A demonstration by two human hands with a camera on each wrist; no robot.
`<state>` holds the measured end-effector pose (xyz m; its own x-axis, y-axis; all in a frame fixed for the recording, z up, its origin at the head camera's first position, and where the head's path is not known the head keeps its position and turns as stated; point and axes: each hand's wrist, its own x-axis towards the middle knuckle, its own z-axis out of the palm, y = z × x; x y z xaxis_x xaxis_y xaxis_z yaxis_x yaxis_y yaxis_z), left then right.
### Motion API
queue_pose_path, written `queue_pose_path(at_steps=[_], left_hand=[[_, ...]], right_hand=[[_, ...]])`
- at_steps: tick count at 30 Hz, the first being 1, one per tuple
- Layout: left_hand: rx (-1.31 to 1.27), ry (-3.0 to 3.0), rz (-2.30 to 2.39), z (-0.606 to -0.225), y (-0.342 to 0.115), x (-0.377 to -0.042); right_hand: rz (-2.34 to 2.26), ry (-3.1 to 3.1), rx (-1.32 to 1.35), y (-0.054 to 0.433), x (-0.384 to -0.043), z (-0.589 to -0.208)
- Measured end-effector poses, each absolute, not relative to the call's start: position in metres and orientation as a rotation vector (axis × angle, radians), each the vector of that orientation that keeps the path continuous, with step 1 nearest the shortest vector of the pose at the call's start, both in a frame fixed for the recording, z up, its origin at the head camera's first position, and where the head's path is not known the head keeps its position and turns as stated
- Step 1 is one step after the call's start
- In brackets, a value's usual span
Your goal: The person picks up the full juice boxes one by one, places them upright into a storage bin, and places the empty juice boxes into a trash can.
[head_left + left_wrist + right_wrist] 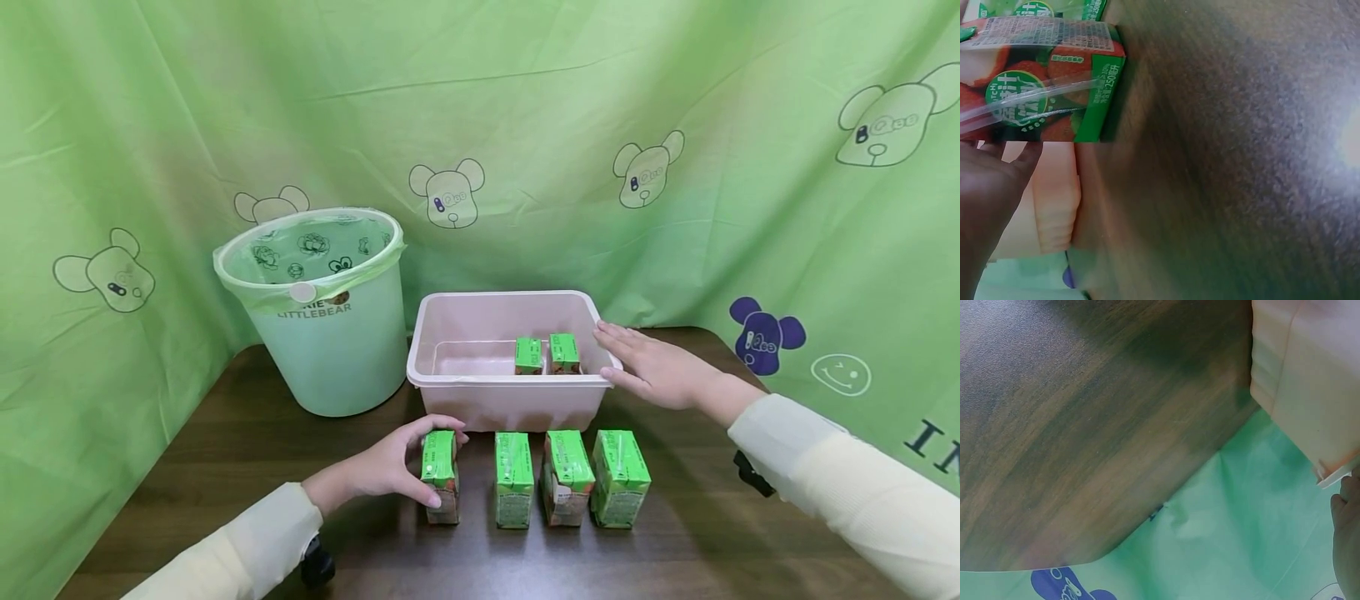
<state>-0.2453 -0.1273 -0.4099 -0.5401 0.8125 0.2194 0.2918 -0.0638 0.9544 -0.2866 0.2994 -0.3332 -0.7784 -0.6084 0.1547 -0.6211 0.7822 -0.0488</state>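
Observation:
My left hand (384, 463) grips a green-topped juice box (439, 457), thumb on the near side and fingers round the far side. The left wrist view shows this carton's (1054, 81) fruit pictures and a wrapped straw on its side. To its right, a green juice box (513, 479), a darker-sided one (567, 475) and another green one (621, 479) stand upright in a row. Behind them is a pale pink plastic bin (517, 402), holding two juice boxes (528, 357) at its right end. My right hand (662, 371) rests at the bin's right rim with fingers extended.
A mint-green bucket (337, 358) lined with a bag stands left of the bin on the dark wooden table (712, 517). Close behind the table hangs a green curtain (540, 100) with bear-head prints.

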Motion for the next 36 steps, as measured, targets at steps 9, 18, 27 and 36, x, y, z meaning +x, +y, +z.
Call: queue_pose_path(at_steps=[9, 18, 27, 36], left_hand=[[1.211, 1.846, 1.658, -0.412, -0.124, -0.244], [1.255, 1.937, 1.636, -0.409, -0.123, -0.242], [1.245, 1.955, 1.626, -0.394, -0.124, -0.24], [1.267, 1.996, 1.61, -0.369, -0.124, -0.243]], right_hand=[[0.15, -2.841, 0.98, 0.3, -0.287, -0.334], [0.156, -2.843, 0.983, 0.3, -0.288, -0.334], [0.157, -2.844, 0.984, 0.3, -0.287, -0.333], [0.161, -2.839, 0.984, 0.301, -0.288, -0.335]])
